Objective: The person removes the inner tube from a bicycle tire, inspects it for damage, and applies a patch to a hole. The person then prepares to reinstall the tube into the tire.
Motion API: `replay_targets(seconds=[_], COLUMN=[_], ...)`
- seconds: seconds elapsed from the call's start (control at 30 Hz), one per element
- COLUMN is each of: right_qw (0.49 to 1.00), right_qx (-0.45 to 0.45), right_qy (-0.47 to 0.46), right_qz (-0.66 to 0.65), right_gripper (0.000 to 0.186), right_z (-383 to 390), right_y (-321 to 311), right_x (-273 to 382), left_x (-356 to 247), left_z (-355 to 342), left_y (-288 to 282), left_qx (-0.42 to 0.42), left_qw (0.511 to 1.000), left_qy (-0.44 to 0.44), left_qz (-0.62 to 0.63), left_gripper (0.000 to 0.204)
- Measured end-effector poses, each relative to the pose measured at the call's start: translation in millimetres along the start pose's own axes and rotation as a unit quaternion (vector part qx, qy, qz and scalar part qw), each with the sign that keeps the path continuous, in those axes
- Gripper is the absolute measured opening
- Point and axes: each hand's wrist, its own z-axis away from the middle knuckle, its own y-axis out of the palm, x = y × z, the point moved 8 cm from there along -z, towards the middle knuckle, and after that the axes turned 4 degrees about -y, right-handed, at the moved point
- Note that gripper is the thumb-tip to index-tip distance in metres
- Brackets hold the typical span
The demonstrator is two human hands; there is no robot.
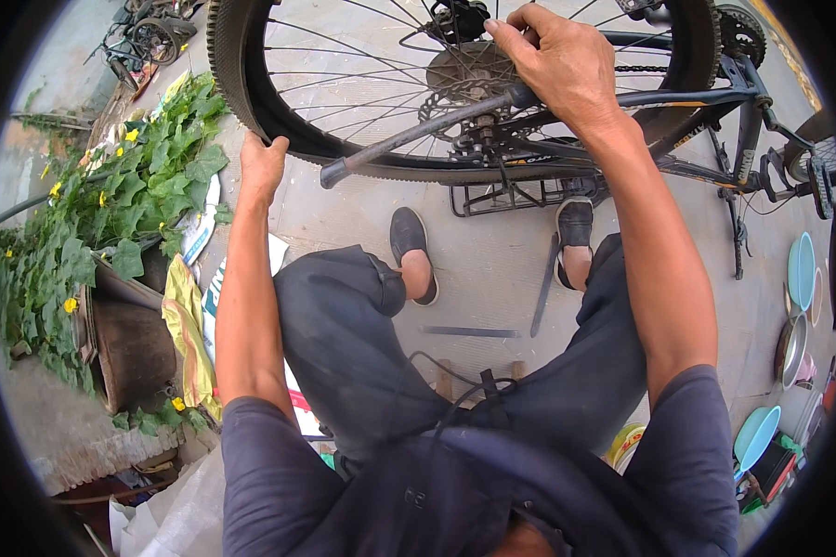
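An upturned or tilted bicycle lies across the far side, its spoked wheel (362,60) facing me. My left hand (263,165) is closed on the outer edge of the black tyre (241,84), fingers partly hidden behind it. Over the hub side, my right hand (567,70) has its fingers curled in; what lies inside them is hidden. Beneath that hand runs a dark bar (409,137) with a capped end, slanting down to the left across the wheel. A brake disc (446,102) sits around the hub. The dark frame (664,96) stretches right, toward a pedal (818,176).
Two dark flat strips, one lengthwise (544,288) and one crosswise (469,331), lie on the ground between my feet. Leafy plants (102,200) with yellow flowers and a yellow sack (186,325) crowd the left. Blue basins (802,269) and a metal bowl (791,351) stand right.
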Motion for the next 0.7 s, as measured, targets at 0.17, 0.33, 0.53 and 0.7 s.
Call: replay_targets(seconds=[0.17,0.33,0.53,0.7], right_qw=[0.977,0.919,0.902,0.944], right_qx=[-0.115,0.227,0.377,0.115], right_qy=[-0.155,-0.199,-0.030,0.045], right_qz=[-0.096,-0.254,-0.206,-0.305], right_gripper=[0.020,0.019,0.046,0.045], right_z=[13,121,156,92], right_y=[-22,52,179,230], right_x=[49,144,140,161], left_x=[-6,-17,-22,-8], left_z=[-6,7,11,9], left_y=[-1,0,2,8], left_qx=[0.001,-0.037,-0.025,-0.006], left_qw=[0.999,0.999,0.999,1.000], left_qy=[0.030,-0.015,0.004,-0.001], left_qz=[0.031,0.012,0.020,-0.026], left_gripper=[0.050,0.048,0.048,0.045])
